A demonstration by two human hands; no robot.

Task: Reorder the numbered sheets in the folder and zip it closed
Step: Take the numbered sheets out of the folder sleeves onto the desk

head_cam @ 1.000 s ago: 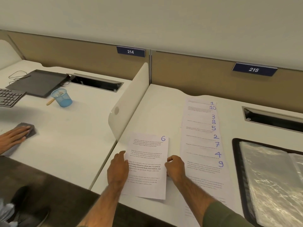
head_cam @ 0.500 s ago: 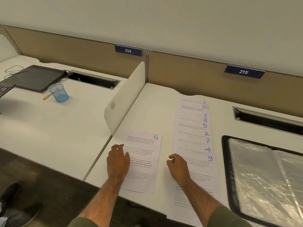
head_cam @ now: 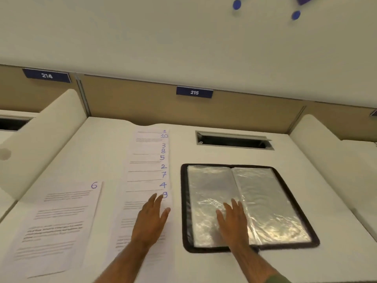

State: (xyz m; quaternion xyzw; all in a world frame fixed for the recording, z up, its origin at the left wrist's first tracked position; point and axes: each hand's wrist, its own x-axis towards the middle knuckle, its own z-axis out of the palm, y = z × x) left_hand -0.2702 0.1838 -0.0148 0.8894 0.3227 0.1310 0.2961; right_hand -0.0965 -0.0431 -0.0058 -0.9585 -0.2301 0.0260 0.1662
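Observation:
A black zip folder (head_cam: 184, 203) lies open on the white desk (head_cam: 106, 152), showing clear plastic sleeves. My right hand (head_cam: 232, 219) lies flat on its left sleeve page, fingers straight. Left of the folder, several numbered sheets (head_cam: 150, 160) are fanned in a column reading 1, 10, 3, 8, 5, 2, 7, 4, 9. My left hand (head_cam: 152, 219) rests flat on the nearest one, sheet 9 (head_cam: 132, 207), fingers spread. Sheet 6 (head_cam: 59, 221) lies alone at the near left.
A white divider (head_cam: 44, 144) bounds the desk on the left, another (head_cam: 326, 152) on the right. A cable slot (head_cam: 232, 139) opens behind the folder. A tan back panel carries the label 215 (head_cam: 194, 92).
Both hands left sheet 6 and moved right: the left onto sheet 9, the right onto the open folder. The camera swung right, so the neighbouring desk dropped out of view.

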